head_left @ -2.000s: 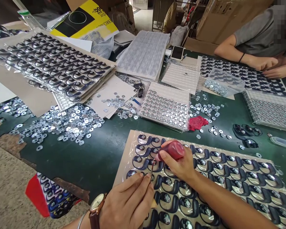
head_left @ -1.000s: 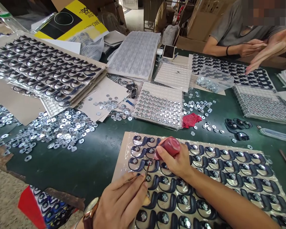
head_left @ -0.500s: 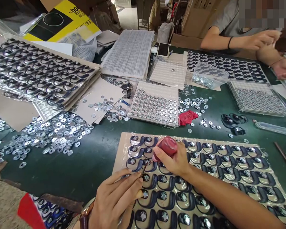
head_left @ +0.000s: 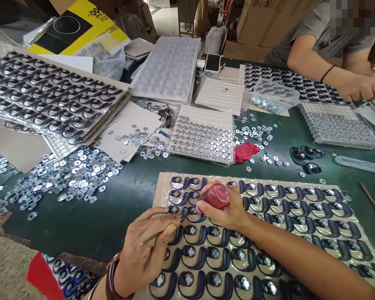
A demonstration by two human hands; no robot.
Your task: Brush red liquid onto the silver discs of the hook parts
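left hand (head_left: 143, 254): closed in a pinch on a thin stick (head_left: 151, 238), thumb and fingertips clamping it; a watch strap shows at the wrist.
thin stick: slanted up and to the right, its tip just beside the mouth of the red bottle (head_left: 217, 195); whether they touch, i cannot tell.
right hand (head_left: 229, 213): wrapped around the red bottle, gripping it from behind.
red bottle: small, tipped on its side, mouth toward the left hand, held just above the card of dark hooks (head_left: 300, 225).
card of dark hooks: rows of curved dark pieces with shiny discs under clear film, flat on the green worktop (head_left: 128, 208) under both hands.
loose washers (head_left: 78, 171): scattered in a heap, well to the left.
clear tray (head_left: 203, 137): filled with discs, beyond the card.
red cloth (head_left: 245, 151): just right of the tray.
co-worker's hand (head_left: 361, 86): far right, over another tray.
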